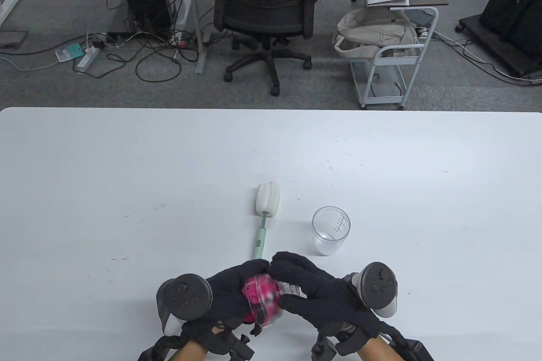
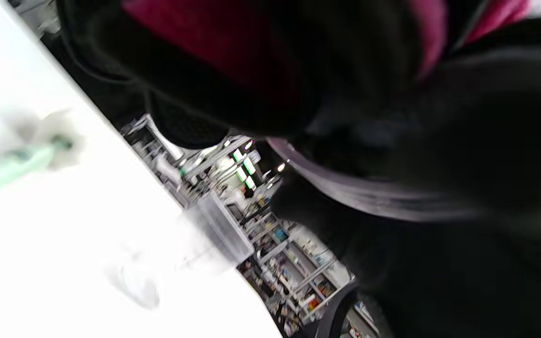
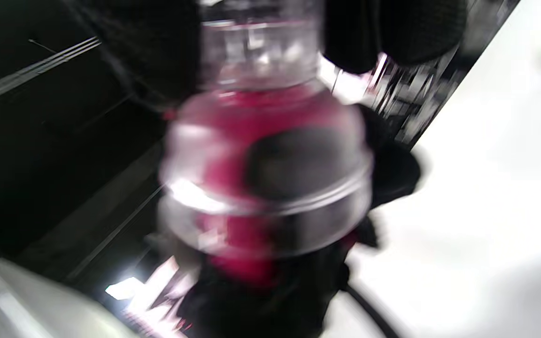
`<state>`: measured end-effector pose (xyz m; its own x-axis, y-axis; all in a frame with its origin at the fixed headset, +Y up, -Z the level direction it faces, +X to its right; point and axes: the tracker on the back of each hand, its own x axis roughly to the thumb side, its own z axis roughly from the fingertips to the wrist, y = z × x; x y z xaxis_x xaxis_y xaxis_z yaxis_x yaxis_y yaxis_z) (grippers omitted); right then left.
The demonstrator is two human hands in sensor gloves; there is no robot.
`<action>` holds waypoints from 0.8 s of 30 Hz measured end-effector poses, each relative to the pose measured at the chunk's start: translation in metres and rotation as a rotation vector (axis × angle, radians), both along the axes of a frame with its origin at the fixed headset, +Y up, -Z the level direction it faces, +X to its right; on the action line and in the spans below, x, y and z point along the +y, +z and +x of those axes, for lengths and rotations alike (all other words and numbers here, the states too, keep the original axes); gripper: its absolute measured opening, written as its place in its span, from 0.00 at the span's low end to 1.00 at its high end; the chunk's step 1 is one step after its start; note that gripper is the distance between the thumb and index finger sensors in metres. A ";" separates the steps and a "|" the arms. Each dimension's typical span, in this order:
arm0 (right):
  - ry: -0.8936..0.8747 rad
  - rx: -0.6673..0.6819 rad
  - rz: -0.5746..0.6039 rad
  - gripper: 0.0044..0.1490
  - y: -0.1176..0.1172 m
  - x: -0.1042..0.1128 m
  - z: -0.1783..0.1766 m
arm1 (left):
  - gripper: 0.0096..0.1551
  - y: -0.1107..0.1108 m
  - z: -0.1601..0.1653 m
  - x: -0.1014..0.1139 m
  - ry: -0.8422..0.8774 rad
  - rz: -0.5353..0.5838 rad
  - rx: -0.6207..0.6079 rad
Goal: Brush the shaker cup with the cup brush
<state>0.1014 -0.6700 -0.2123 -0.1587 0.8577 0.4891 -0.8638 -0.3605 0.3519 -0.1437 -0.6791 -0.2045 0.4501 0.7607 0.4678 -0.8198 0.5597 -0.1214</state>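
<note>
Table view puts the shaker (image 1: 264, 297) near the table's (image 1: 127, 166) front edge, lifted between both hands. It is a clear piece with a bright pink part inside, blurred, lying roughly sideways. The left hand (image 1: 228, 293) wraps the pink end, fingers curled round it. The right hand (image 1: 322, 293) grips the clear end from the other side, its fingers (image 1: 292, 265) arched over the top and its thumb beneath. Each hand carries a dark tracker on its back.

The right wrist view shows the shaker (image 3: 266, 173) close up: a clear neck above, a wider clear collar below, pink behind it, with gloved fingers (image 3: 392, 33) clamped on the neck. How tightly they press cannot be told through the blur. In the left wrist view the pink part (image 2: 214, 42) sits against the dark glove, which fills most of the frame.

Just beyond the hands lies the brush (image 1: 264, 217), flat on the table, its white sponge head pointing away and its pale green handle reaching back to the left hand's fingertips; whether it touches them I cannot tell. To its right, near but apart, a clear cup (image 1: 330, 230) with printed measure marks stands upright and open-mouthed. The left wrist view catches both as smears, brush (image 2: 21, 162) and cup (image 2: 219, 230).

Past the table's far edge stand an office chair (image 1: 264, 5) and a small cart (image 1: 391, 56).
</note>
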 end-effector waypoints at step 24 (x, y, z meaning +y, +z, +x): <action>-0.129 0.256 -0.150 0.36 -0.005 0.001 -0.003 | 0.44 -0.001 0.001 0.000 0.009 -0.058 -0.005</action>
